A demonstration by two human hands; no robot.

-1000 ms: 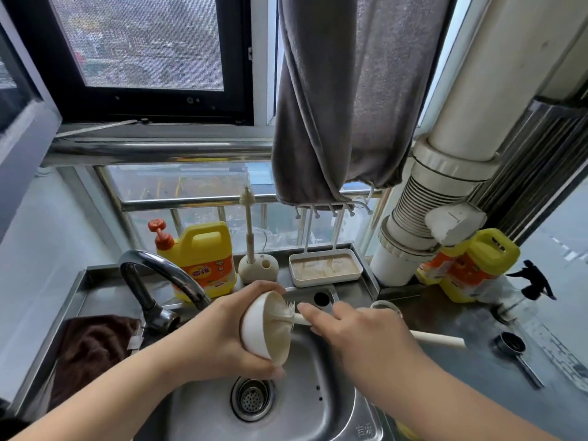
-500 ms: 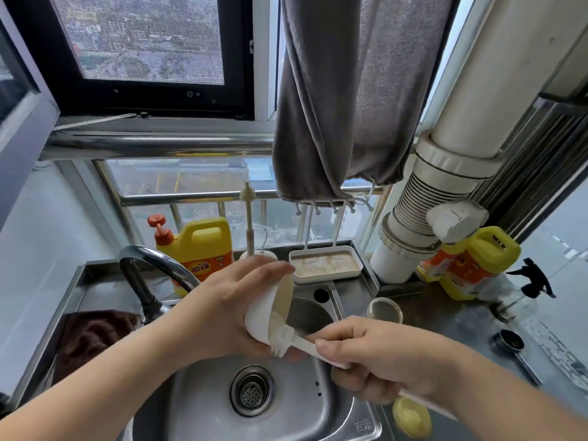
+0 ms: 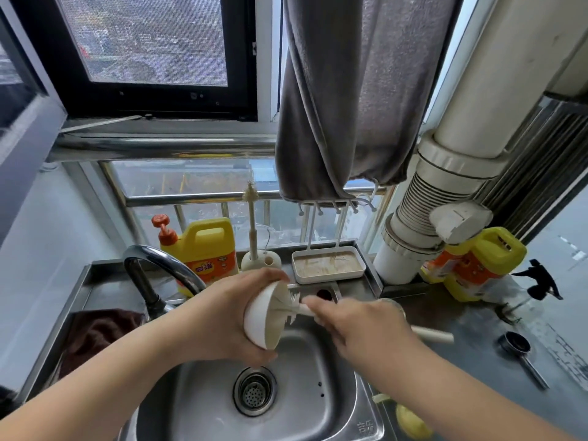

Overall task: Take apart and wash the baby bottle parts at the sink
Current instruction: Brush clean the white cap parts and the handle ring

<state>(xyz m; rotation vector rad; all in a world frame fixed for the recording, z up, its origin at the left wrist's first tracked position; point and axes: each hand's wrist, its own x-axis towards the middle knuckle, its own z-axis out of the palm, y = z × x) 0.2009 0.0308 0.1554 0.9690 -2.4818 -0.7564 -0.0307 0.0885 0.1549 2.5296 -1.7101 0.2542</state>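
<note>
Bottle cap (image 3: 261, 316), the white dome-shaped part, sits at the centre of the frame above the sink (image 3: 334, 405), tipped on its side with its open mouth facing right. Your left hand (image 3: 229, 319) wraps around its rounded outside, fingers curled over the top edge and thumb under the bottom. Your right hand (image 3: 359, 326) grips the cream handle of the brush (image 3: 294, 308), fingers curled round it, and the bristle head is pushed into the cap's mouth. The handle's far end sticks out to the right past your wrist. Below the cap lies the drain strainer (image 3: 254, 391). The faucet (image 3: 159, 268) arches at centre left, with a yellow detergent jug (image 3: 206, 246) just behind it.
</note>
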